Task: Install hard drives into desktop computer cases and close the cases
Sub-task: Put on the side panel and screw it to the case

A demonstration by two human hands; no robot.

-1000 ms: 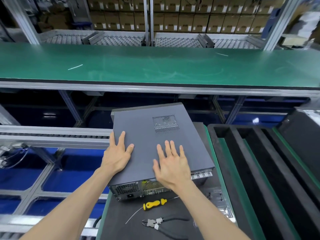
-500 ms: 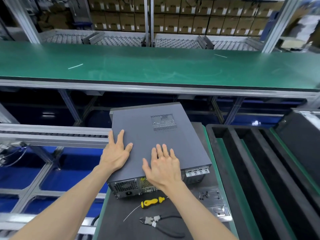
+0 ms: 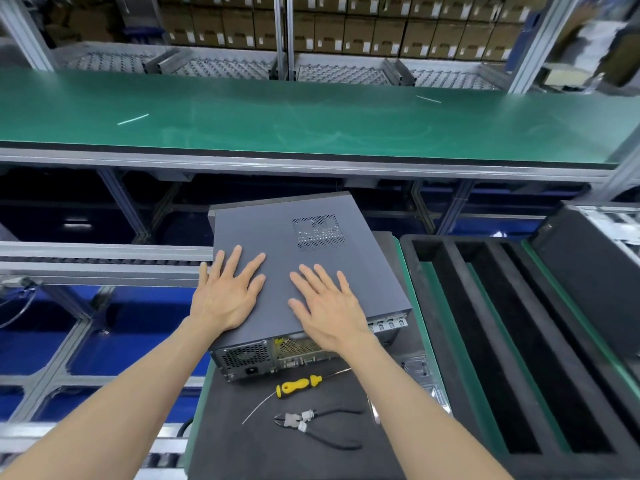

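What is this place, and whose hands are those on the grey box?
The picture comes from a camera worn on a person's head, so you look down at their own two arms. There is no robot here. The grey box is a computer case lying on its side on a dark mat. The left hand and the right hand both lie flat on its lid with straight fingers; they press on it and grip nothing. In front of the case lie a screwdriver with a yellow handle and a pair of pliers. On the right is a black foam tray with long slots. Behind it all runs a long green belt, with stacked cardboard boxes far back.
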